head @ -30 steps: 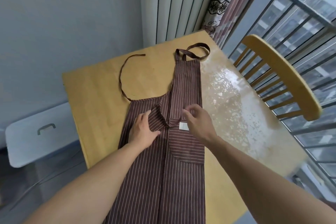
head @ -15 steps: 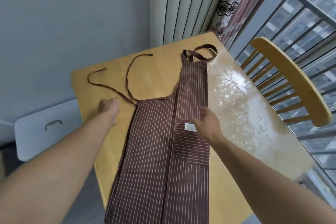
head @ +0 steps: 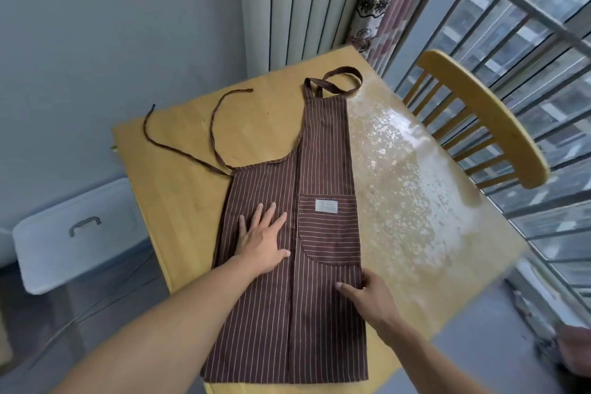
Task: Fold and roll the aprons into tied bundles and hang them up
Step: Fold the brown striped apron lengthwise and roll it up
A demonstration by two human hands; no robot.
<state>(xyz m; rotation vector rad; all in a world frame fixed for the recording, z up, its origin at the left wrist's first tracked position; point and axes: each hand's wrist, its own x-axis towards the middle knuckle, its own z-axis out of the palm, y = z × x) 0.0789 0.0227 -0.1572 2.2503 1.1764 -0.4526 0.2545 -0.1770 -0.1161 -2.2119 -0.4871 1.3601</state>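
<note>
**Folded apron pressed flat on the table**

Head view: A brown striped apron (head: 319, 233) is seen laid lengthwise on a wooden table (head: 179, 176), folded in along its length so that a seam runs down the middle. Its neck loop (head: 340, 80) is turned toward the far edge, and two waist ties (head: 204, 134) are spread out over the bare wood to the left. A pocket (head: 329, 227) with a small pale label (head: 326, 205) is shown on the right half. The left hand (head: 263, 238) is laid flat on the left half, fingers straight and spread wide, nothing gripped. The right hand (head: 371, 294) is placed at the apron's right edge below the pocket, thumb on top of the cloth; whether the edge is pinched cannot be told. A wooden chair (head: 489, 118) is seen beyond the table's right side, and a white lidded box (head: 73, 233) on the floor at left.
</note>
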